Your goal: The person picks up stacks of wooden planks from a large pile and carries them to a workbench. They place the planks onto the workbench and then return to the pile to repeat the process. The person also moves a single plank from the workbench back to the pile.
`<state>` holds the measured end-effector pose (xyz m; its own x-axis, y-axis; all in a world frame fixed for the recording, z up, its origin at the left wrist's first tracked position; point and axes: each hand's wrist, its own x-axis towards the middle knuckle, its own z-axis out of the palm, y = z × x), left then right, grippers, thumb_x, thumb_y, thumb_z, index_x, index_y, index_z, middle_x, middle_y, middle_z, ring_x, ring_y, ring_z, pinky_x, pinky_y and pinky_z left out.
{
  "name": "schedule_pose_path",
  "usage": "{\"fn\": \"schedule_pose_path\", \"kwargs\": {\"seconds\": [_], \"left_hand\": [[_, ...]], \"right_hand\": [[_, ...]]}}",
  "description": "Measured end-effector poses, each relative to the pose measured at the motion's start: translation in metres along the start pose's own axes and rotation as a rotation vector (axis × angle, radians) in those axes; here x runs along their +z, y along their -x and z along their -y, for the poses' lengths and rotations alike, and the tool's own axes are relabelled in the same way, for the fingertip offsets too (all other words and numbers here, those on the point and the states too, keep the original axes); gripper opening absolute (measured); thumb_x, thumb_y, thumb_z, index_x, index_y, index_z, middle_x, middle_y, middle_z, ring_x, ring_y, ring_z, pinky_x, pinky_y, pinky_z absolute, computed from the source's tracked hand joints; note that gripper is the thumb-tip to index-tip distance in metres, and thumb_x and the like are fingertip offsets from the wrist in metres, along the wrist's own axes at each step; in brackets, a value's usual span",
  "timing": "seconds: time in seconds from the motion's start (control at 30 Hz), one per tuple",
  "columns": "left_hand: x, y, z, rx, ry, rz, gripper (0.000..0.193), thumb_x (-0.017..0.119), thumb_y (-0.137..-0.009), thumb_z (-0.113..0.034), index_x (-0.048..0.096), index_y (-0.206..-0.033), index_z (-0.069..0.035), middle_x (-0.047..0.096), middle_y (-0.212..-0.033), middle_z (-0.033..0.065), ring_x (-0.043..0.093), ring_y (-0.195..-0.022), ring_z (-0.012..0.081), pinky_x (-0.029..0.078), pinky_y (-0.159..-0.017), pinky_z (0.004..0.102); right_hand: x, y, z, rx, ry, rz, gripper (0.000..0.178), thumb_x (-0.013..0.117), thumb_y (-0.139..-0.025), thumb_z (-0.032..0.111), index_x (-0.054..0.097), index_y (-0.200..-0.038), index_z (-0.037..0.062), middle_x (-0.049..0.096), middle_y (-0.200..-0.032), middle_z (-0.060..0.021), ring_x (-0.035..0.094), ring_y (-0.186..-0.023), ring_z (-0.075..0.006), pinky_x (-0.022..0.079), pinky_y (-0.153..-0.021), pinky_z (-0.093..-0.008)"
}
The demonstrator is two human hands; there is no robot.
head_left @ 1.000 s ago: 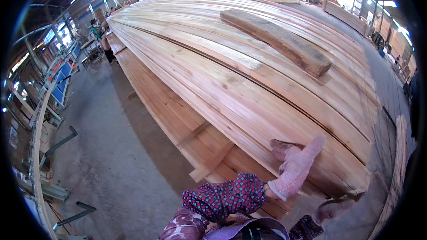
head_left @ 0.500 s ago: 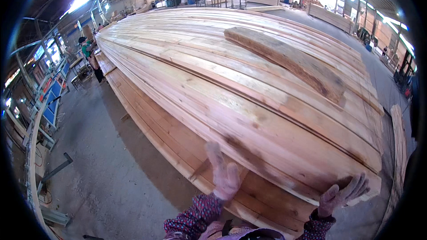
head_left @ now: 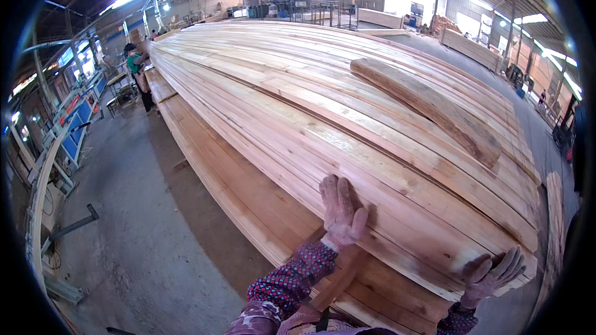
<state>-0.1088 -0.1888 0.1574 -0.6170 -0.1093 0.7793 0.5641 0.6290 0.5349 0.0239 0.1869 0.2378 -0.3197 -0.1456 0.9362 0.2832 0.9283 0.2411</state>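
Note:
A broad stack of long pale wooden boards point(head_left: 292, 118) runs from near my body far off to the upper left. My left hand point(head_left: 343, 214), in a dusty light glove, is over the stack's left edge with fingers stretched out. Its shadow falls right beside it; whether the palm bears on the wood I cannot tell. My right hand point(head_left: 495, 276), gloved too, is spread open at the near right corner of the boards, by their ends. Neither hand holds anything. A thick, rough-sawn timber point(head_left: 428, 108) lies aslant on top of the stack, beyond both hands.
Below the stack's left side lies a lower layer of boards point(head_left: 242, 198) with a crosspiece point(head_left: 338, 279). A person in green point(head_left: 136, 68) stands at the far left end. Blue machinery point(head_left: 77, 124) lines the left. More timber point(head_left: 549, 236) lies at the right.
My left hand has moved forward and right, from beside the edge to over the boards. My right hand stays near the corner, still open. The view has shifted slightly.

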Motion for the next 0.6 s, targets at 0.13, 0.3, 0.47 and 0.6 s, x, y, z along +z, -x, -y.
{"fn": "schedule_pose_path", "kwargs": {"seconds": [0.13, 0.3, 0.47, 0.6], "left_hand": [[-0.026, 0.043, 0.035, -0.01, -0.113, 0.075, 0.087, 0.048, -0.097, -0.045, 0.016, -0.152, 0.014, 0.02, -0.155, 0.0392, 0.017, -0.144, 0.058, 0.008, -0.12, 0.0598], [0.012, -0.004, 0.082, 0.016, -0.19, -0.355, 0.087, 0.053, -0.087, -0.027, 0.012, -0.154, 0.012, 0.022, -0.152, 0.0406, 0.018, -0.142, 0.0599, 0.009, -0.118, 0.0657], [0.014, 0.001, 0.078, -0.112, -0.176, -0.297, 0.089, 0.051, -0.092, -0.034, 0.007, -0.154, 0.012, 0.014, -0.156, 0.0405, 0.015, -0.144, 0.0594, 0.005, -0.119, 0.0654], [0.007, -0.002, 0.07, -0.113, -0.165, -0.293, 0.086, 0.053, -0.092, -0.034, 0.014, -0.153, 0.012, 0.02, -0.154, 0.0404, 0.017, -0.143, 0.0599, 0.009, -0.118, 0.0659]], "right_hand": [[0.0, 0.001, -0.007, -0.052, -0.009, 0.016, 0.053, 0.038, -0.105, 0.033, 0.045, -0.145, -0.0016, 0.05, -0.144, -0.0214, 0.042, -0.139, -0.0417, 0.023, -0.119, -0.0621], [0.002, -0.007, -0.001, -0.038, 0.072, -0.074, 0.051, 0.04, -0.103, 0.028, 0.048, -0.14, -0.0063, 0.053, -0.14, -0.0237, 0.046, -0.134, -0.0423, 0.026, -0.118, -0.0609], [0.005, -0.003, -0.004, -0.064, 0.061, -0.046, 0.05, 0.04, -0.103, 0.027, 0.045, -0.142, -0.0053, 0.051, -0.143, -0.0222, 0.045, -0.135, -0.0419, 0.025, -0.117, -0.0611], [0.002, -0.014, 0.0, -0.183, 0.104, -0.069, 0.048, 0.044, -0.101, 0.02, 0.033, -0.145, 0.0025, 0.051, -0.141, -0.0247, 0.048, -0.131, -0.0475, 0.03, -0.113, -0.0676]]}}
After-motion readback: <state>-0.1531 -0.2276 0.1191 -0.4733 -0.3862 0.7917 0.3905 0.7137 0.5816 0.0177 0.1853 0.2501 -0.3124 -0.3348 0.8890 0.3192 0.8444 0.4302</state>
